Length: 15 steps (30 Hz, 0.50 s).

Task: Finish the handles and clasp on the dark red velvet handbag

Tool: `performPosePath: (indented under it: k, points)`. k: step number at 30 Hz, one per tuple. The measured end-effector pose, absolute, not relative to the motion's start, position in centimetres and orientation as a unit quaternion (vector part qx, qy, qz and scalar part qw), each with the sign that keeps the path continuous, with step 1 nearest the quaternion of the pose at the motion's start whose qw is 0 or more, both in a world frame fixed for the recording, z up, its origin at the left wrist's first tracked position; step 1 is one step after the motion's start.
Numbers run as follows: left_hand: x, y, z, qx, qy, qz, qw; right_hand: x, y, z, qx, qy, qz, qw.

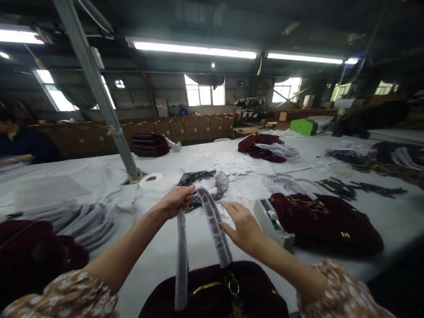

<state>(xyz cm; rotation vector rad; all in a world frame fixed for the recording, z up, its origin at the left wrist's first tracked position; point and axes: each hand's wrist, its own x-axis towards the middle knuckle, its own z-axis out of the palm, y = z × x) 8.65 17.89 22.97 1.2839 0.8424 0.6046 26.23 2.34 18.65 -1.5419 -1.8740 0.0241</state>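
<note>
- Left hand [175,200]: fingers curled closed around the top bend of the wrapped strap [214,224], holding it raised above the tabletop [159,250].
- Right hand [242,226]: open, fingers extended and spread, palm down; it lies against the right side of the same strap without gripping it.
- Wrapped strap: a loop in pale protective wrapping. Both ends run down toward the near edge, the right end meeting a metal ring [233,286] on the dark maroon handbag [213,297].
- Dark maroon handbag: at the near edge of the tabletop, between the two forearms, with gold-coloured trim on its upper face.
- Tape dispenser [272,221]: on the tabletop just right of the right hand, touching a second maroon handbag [325,222] that lies toward the right edge.
- Grey sequinned fabric piece [204,182]: just beyond the left hand, with white paper on it.
- Tape roll [153,179]: left of that fabric, near the foot of a slanted metal post [96,83].
- Stack of grey pieces [79,219]: toward the left edge.
- Another person [19,141]: at the far left edge, well apart from both hands.
</note>
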Motion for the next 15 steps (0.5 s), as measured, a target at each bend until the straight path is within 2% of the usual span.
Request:
performPosePath:
  k: [6, 9, 12, 15]
  points:
    - [10.0, 18.9, 22.4, 0.527, 0.361, 0.310, 0.705, 27.5, -4.0, 6.0, -0.658, -0.700, 0.145, 0.236]
    - [10.5, 18.2, 21.1, 0.523, 0.361, 0.302, 0.711, 29.4, -4.5, 0.7, -0.708, -0.652, 0.144, 0.230]
    - [10.2, 17.6, 19.0, 0.521, 0.366, 0.294, 0.713, 30.5, -4.3, -1.7, -0.713, -0.646, 0.107, 0.252]
    - [9.3, 17.2, 17.2, 0.518, 0.367, 0.286, 0.718, 30.6, -4.0, -1.8, -0.705, -0.652, 0.107, 0.260]
